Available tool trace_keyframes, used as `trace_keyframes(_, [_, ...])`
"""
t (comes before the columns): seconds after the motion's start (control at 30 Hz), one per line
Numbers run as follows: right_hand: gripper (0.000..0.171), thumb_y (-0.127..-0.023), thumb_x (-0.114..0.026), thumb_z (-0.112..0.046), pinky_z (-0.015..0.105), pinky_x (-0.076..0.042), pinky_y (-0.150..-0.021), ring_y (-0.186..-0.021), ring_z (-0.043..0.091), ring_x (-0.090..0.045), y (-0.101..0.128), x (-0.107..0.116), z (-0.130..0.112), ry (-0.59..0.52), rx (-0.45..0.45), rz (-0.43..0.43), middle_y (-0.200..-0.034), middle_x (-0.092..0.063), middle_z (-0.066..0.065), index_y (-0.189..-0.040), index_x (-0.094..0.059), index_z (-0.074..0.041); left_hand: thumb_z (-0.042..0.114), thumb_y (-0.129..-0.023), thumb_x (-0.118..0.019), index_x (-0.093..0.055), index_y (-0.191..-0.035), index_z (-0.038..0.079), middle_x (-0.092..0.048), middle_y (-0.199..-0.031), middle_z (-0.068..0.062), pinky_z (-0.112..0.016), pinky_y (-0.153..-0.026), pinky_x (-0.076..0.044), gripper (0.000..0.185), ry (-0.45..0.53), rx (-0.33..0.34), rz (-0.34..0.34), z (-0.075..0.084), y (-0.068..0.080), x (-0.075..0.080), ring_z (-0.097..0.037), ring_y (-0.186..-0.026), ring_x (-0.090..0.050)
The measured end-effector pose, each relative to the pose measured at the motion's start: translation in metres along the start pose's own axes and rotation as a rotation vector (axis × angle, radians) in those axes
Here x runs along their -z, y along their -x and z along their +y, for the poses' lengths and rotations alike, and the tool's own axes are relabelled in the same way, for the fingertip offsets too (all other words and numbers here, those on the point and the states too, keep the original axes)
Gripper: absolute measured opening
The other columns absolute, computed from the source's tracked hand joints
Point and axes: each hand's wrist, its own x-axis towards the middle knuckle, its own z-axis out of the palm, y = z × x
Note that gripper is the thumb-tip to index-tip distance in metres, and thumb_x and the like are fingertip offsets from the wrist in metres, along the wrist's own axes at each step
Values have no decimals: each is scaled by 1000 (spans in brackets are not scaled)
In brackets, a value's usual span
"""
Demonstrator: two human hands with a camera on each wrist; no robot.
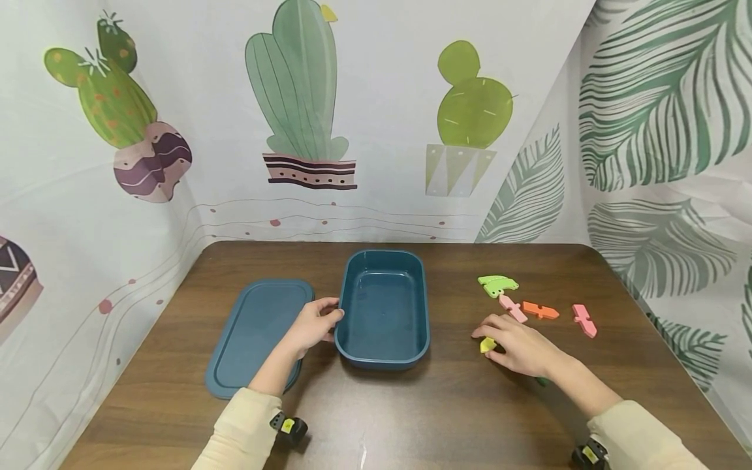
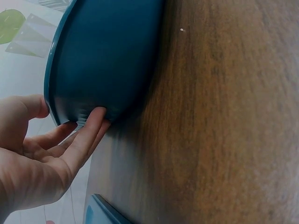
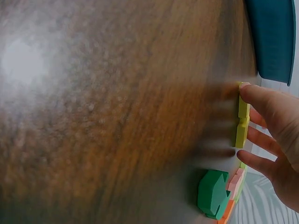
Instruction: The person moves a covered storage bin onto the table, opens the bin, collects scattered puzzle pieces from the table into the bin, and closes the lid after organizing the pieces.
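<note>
Cream sleeves frame the near edge of the dark wooden worktop, each forearm angled inward. The right hand is laid palm down, its grip closed lightly on a small yellow foam piece that is pinched between thumb and fingers against the wood; the wrist view shows the fingertips pressed along the piece's edge. A dark green foam piece lies just beside that hand. The left hand is curled on the rim of a teal rectangular plastic box, thumb over the edge and fingers under its outer wall. A flat teal lid is lying left of the box. Beyond the right hand, a light green piece, two pink pieces and an orange piece are scattered.
</note>
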Motion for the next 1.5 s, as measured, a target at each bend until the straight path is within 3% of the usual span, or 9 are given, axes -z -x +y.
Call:
trace_keyframes(0.2, [30,-70,-78,-14,27,-49,-65,-85,13,-52,0,-1,2,-16,11,17,-94,-56,-5,-98,-65,-16,10,-91,-52,-44,-131,-7,-56,-112,-24,-38,-65,-57,44,11,-10,17,-20,-15,1,-28,-88,-61])
trace_keyframes(0.33, [29,-70,-78,-14,27,-49,-64,-83,12,-51,0,-2,2,-16,23,37,-92,-56,-5,-95,-64,-18,10,-91,-52,-46,-130,-5,-57,-111,-21,-37,-64,-57,42,2,-15,26,-24,-18,0,-24,-87,-61])
trace_keyframes(1.0, [25,-69,-79,-16,30,-46,-66,-77,10,-47,-3,-7,2,25,21,58,-83,-52,-9,-88,-62,-20,11,-91,-53,-44,-131,-5,-56,-114,-23,-38,-65,-57,43,9,-16,25,-21,-14,0,-26,-90,-61])
trace_keyframes(1.3, [26,-68,-80,-16,32,-46,-68,-76,9,-48,-3,-7,2,23,34,71,-82,-52,-9,-87,-62,-19,7,-91,-51,-42,-130,-10,-54,-114,-28,-38,-66,-57,43,-2,-13,9,-3,-2,-1,-33,-92,-60])
trace_keyframes(1.5, [26,-67,-80,-15,33,-46,-70,-75,8,-49,-4,-6,1,20,39,78,-82,-53,-8,-86,-63,-18,10,-91,-52,-43,-131,-7,-55,-113,-25,-37,-65,-57,44,3,-14,16,-16,-10,0,-28,-90,-60])
